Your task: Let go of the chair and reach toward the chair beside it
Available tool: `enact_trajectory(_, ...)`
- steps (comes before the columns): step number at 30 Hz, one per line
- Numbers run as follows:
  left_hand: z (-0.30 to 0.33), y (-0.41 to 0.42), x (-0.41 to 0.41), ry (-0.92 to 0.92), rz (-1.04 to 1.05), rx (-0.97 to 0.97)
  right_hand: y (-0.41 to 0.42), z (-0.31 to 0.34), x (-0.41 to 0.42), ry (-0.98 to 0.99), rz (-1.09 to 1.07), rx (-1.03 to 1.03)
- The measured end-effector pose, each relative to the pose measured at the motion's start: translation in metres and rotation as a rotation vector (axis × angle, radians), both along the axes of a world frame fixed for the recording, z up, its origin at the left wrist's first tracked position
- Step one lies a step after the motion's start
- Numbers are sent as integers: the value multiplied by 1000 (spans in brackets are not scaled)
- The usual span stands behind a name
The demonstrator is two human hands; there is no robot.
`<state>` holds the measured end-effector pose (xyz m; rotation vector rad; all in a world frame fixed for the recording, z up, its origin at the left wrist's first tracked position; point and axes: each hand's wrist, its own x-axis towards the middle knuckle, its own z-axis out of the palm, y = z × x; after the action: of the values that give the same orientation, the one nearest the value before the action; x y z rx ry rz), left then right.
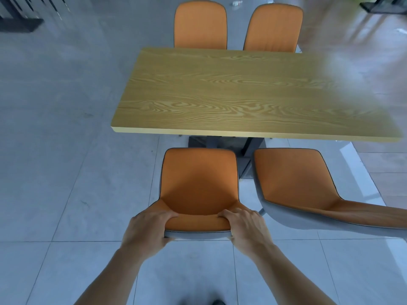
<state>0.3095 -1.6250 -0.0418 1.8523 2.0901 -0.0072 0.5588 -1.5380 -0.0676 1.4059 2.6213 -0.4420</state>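
Both hands clamped over the top edge of the nearest orange padded chair with grey shell (199,190): left hand (149,230) at 7 o'clock, right hand (244,227) at 5, fingers curled onto the orange side, thumbs behind. Parked just short of the long wood-grain tabletop (242,91). Matching orange chair (295,179) just beside at 3 o'clock, two more orange chairs (200,25) across at 12. Grey tiled floor (66,172) all around.

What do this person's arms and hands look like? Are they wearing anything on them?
Both forearms are bare as far as the picture shows: no sleeves or gloves. The left hand and right hand show no rings, watch or bracelets.
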Motion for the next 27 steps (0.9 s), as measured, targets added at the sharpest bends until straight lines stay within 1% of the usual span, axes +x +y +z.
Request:
enact_trajectory(5,0,0,-3,-19,-3,-12,-2,6,-2,-82,-16,-26)
enact_trajectory(9,1,1,-6,-80,-26,-81,-4,14,-2,-143,-70,-82)
enact_trajectory(12,7,4,-2,-34,-62,-172,1,29,21,-148,-87,-85)
enact_trajectory(14,18,12,11,-75,-62,-165,9,38,50,-151,-129,-64)
enact_trajectory(16,33,29,34,-147,-65,-130,20,47,84,-145,-192,-38)
enact_trajectory(20,47,71,103,-187,-132,-58,46,61,166,-161,-298,1)
enact_trajectory(24,48,110,191,-185,-186,-21,74,66,255,-159,-345,-42)
enact_trajectory(27,39,134,260,-216,-192,-22,91,64,318,-172,-322,-97)
